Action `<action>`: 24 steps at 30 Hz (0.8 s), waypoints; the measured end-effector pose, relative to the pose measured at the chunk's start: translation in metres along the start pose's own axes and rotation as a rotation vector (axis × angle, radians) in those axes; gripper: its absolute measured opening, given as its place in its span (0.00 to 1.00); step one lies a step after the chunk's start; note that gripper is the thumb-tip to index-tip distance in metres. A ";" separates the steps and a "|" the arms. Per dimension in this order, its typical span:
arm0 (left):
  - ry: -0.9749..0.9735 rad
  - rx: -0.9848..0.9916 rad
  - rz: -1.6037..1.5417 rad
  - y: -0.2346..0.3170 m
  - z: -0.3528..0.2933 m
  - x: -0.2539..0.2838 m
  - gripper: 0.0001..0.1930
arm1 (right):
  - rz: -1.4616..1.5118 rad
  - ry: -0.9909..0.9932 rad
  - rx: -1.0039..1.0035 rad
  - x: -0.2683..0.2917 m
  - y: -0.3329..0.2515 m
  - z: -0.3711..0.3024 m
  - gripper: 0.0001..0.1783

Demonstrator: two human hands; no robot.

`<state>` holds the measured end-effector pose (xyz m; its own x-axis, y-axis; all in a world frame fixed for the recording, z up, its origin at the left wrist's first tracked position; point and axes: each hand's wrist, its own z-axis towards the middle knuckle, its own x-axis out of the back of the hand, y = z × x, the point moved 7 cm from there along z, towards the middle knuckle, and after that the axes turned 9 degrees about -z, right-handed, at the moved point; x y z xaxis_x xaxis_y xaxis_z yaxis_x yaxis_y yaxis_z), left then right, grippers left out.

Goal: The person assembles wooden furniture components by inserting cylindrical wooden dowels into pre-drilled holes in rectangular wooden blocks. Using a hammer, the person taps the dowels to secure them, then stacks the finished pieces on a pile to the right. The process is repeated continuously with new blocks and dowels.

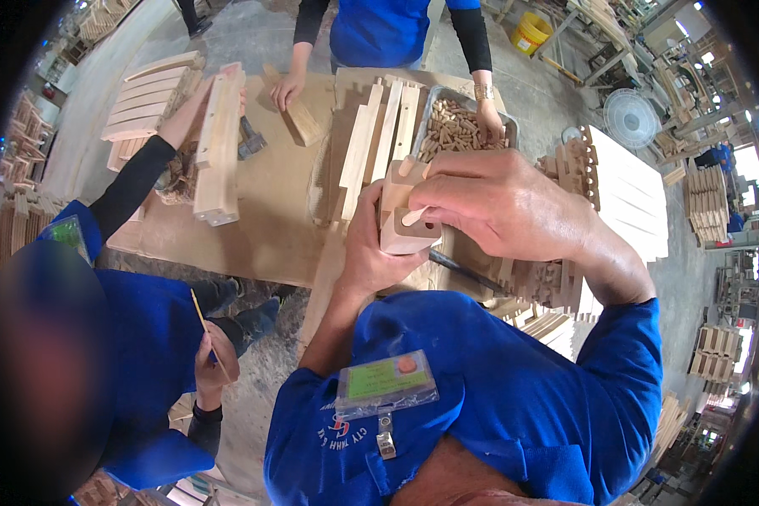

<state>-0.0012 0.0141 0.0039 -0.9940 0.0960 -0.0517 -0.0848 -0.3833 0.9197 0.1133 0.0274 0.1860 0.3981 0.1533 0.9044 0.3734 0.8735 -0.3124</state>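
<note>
My left hand [364, 251] is wrapped round a pale wooden block [406, 242], which is tilted up toward me over the table. A small hole shows in its near end. Between thumb and fingers, my right hand [502, 202] pinches a wooden dowel [413, 216] at that end face. Whether the dowel's tip is inside a hole I cannot tell. A second dowel-like peg [408, 165] stands at the block's far part, partly covered by my right fingers. Beneath my hands a dark rod [464, 271] lies on the table.
A metal tray [431, 99] of loose dowels stands beyond my hands, with a co-worker's hand [489, 122] in it. Long wooden strips [369, 139] lie left of it. At left, another co-worker grips a wooden piece [219, 156] near a hammer [250, 139]. Stacked slats [628, 194] are on the right.
</note>
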 end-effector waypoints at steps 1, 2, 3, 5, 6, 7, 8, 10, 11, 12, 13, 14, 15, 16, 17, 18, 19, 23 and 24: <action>-0.005 0.005 -0.009 -0.003 0.000 0.000 0.48 | -0.031 -0.021 0.027 0.002 -0.002 0.003 0.12; -0.005 0.014 -0.019 -0.006 -0.001 -0.001 0.48 | -0.058 -0.046 0.055 0.003 -0.003 0.006 0.13; -0.006 0.023 -0.029 -0.009 -0.001 -0.002 0.49 | -0.091 -0.084 0.072 0.003 -0.004 0.008 0.13; -0.013 -0.068 0.116 0.003 0.001 -0.002 0.49 | -0.157 -0.156 0.097 0.003 -0.007 0.010 0.13; -0.021 -0.113 0.187 0.009 0.003 -0.003 0.49 | -0.179 -0.183 0.092 0.003 -0.010 0.012 0.13; -0.021 -0.067 0.154 0.005 0.003 -0.003 0.50 | -0.201 -0.210 0.086 0.003 -0.013 0.014 0.12; -0.023 -0.020 0.121 0.001 0.001 -0.004 0.50 | -0.222 -0.236 0.078 0.001 -0.016 0.014 0.11; -0.022 0.020 0.095 -0.004 0.000 -0.005 0.50 | -0.238 -0.220 0.059 -0.001 -0.012 0.014 0.11; -0.016 0.014 0.101 -0.005 -0.001 -0.004 0.50 | -0.245 -0.213 0.049 -0.004 -0.009 0.013 0.11; -0.011 0.007 0.106 -0.008 -0.001 -0.003 0.50 | -0.241 -0.181 0.035 -0.006 -0.008 0.012 0.11; -0.012 -0.001 0.103 -0.019 -0.004 0.000 0.51 | -0.237 -0.148 0.021 -0.008 -0.007 0.013 0.10; -0.010 0.005 0.083 -0.019 -0.003 0.001 0.51 | -0.232 -0.117 0.004 -0.010 -0.006 0.012 0.09; -0.007 0.012 0.062 -0.019 -0.003 0.002 0.51 | -0.242 -0.099 -0.011 -0.011 -0.006 0.011 0.09; -0.003 0.020 0.043 -0.018 -0.003 0.002 0.50 | -0.252 -0.081 -0.024 -0.011 -0.005 0.010 0.09; 0.002 -0.056 0.108 -0.009 0.000 0.003 0.49 | -0.263 -0.058 -0.034 -0.011 -0.005 0.009 0.09; 0.013 -0.071 0.123 -0.004 0.000 0.004 0.49 | -0.161 0.024 -0.042 -0.006 0.000 0.007 0.09; 0.026 -0.085 0.139 0.000 -0.001 0.004 0.48 | -0.057 0.105 -0.047 -0.002 0.012 0.003 0.09; 0.111 0.096 -0.086 -0.018 -0.010 0.008 0.44 | 0.555 0.415 -0.687 -0.026 0.112 -0.050 0.10; 0.110 0.090 -0.056 -0.020 -0.012 0.012 0.44 | 0.337 0.371 -0.680 -0.051 0.139 -0.062 0.09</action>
<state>-0.0121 0.0124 -0.0200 -0.9898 0.0119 -0.1418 -0.1389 -0.2961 0.9450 0.1968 0.1120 0.0790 0.7839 0.0905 0.6143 0.5608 0.3214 -0.7630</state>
